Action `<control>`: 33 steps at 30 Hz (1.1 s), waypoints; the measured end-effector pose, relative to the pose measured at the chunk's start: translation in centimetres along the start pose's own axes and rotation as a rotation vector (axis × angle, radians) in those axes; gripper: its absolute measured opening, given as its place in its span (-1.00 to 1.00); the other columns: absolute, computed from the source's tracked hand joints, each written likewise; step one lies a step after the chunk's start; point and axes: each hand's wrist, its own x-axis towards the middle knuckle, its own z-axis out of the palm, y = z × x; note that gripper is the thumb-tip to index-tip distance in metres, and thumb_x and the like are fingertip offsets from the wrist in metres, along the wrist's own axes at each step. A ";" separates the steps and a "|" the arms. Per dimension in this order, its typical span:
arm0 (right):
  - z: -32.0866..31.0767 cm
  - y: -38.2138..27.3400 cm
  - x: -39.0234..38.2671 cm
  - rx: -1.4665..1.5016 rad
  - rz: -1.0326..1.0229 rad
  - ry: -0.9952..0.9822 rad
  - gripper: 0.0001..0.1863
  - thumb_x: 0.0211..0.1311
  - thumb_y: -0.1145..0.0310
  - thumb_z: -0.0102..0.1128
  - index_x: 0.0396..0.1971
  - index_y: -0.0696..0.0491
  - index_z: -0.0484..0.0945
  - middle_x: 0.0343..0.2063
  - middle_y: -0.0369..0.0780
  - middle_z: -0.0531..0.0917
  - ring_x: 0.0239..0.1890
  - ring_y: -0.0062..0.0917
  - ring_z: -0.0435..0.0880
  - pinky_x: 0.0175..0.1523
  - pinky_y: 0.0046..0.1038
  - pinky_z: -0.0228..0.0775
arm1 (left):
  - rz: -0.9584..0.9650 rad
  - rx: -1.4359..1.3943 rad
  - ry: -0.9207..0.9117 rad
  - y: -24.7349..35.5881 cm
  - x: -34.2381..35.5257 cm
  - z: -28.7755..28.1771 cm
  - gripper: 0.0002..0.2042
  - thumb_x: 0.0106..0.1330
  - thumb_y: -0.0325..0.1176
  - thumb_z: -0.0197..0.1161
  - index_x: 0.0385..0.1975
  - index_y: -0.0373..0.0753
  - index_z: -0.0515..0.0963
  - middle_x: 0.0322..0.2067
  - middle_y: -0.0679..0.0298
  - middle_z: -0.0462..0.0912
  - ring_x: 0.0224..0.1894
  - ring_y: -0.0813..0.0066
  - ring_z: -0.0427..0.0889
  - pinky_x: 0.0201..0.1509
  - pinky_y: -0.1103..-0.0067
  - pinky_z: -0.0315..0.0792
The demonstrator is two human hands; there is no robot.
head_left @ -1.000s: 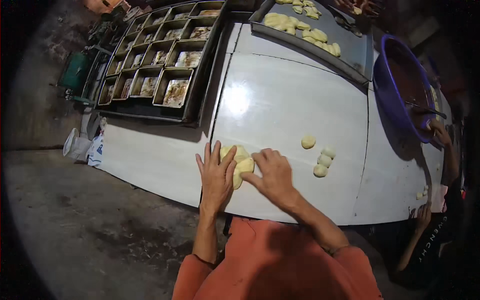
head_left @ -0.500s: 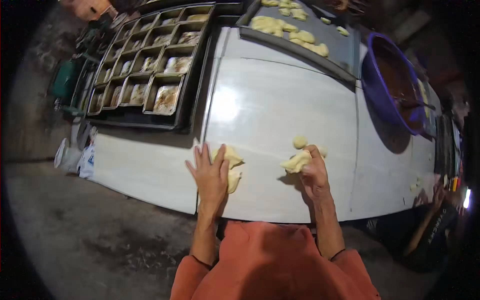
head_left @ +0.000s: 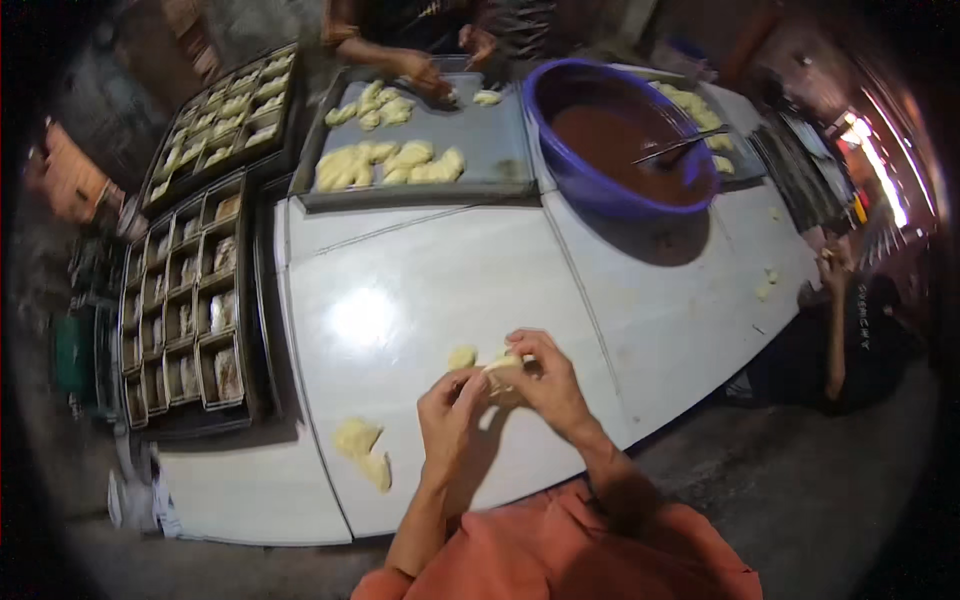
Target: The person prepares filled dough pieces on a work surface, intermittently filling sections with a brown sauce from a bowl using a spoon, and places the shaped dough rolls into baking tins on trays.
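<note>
Both my hands are together over the white table, pinching a piece of pale yellow dough (head_left: 503, 376) between them. The fingers of my left hand (head_left: 449, 418) are closed on its left side. My right hand (head_left: 552, 392) grips it from the right, its fingers curled over the top. A small dough ball (head_left: 462, 357) rests just beyond my left fingers. Another bit of dough shows partly behind my right fingers. To the left of my left hand, two soft dough lumps (head_left: 358, 440) lie touching on the table.
Compartmented baking tins (head_left: 185, 310) stand at left, with dough-filled ones (head_left: 225, 115) behind. A grey tray (head_left: 490, 150) holds dough pieces; a co-worker's hands (head_left: 425, 75) are over it. A purple basin (head_left: 560, 165) of brown filling stands at right, a utensil in it. Another person (head_left: 850, 320) is at far right.
My left hand has left the dough lumps on the table and joined my right hand at the dough piece. The view has swung to the right.
</note>
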 end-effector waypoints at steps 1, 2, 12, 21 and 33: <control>-0.8 -0.1 0.4 -0.016 -0.076 0.017 -0.64 0.28 0.17 0.31 -0.11 0.10 0.49 -0.29 -0.21 0.64 -0.21 -0.49 0.68 -0.15 -0.45 0.55 | 0.031 -0.102 0.073 0.1 0.2 1.2 -0.73 0.38 -0.43 0.22 0.00 -0.41 0.55 -0.07 0.11 0.63 -0.02 0.46 0.58 0.09 0.52 0.45; -1.7 -0.8 0.5 0.060 0.000 -0.035 -0.67 0.25 0.22 0.35 -0.14 0.11 0.50 -0.31 -0.25 0.63 -0.16 -0.52 0.65 -0.10 -0.44 0.51 | 0.211 0.007 0.096 -0.4 0.9 2.3 -0.62 0.44 -0.29 0.14 0.13 -0.41 0.45 0.00 0.07 0.60 0.06 0.36 0.57 0.17 0.48 0.42; -9.2 -3.7 4.5 0.996 0.040 -0.116 -0.84 0.35 0.39 0.19 -0.15 0.10 0.49 -0.30 -0.31 0.59 -0.20 -0.68 0.60 -0.14 -0.66 0.44 | 0.575 -0.175 -0.139 -0.7 7.1 14.5 -0.03 0.09 0.23 0.41 0.28 -0.49 0.24 0.18 -0.08 0.45 0.12 0.25 0.55 0.19 0.42 0.46; -24.9 -3.6 20.6 -0.139 -0.092 0.163 -0.73 0.33 0.21 0.12 -0.21 0.14 0.50 -0.43 -0.30 0.59 -0.42 -0.71 0.53 -0.36 -0.58 0.35 | 0.118 0.100 -0.127 -0.6 9.9 12.6 -0.63 0.39 -0.38 0.22 0.15 -0.36 0.45 -0.01 0.06 0.62 -0.05 0.38 0.65 0.00 0.50 0.52; -25.6 -0.3 27.9 -0.689 0.161 -0.368 -0.73 0.19 0.20 0.18 -0.29 0.10 0.63 -0.45 -0.22 0.65 -0.39 -0.49 0.61 -0.29 -0.30 0.43 | 0.076 0.143 -0.098 -1.5 9.8 9.6 -0.74 0.42 -0.37 0.21 -0.02 -0.40 0.55 -0.11 0.10 0.64 -0.08 0.37 0.64 0.05 0.47 0.54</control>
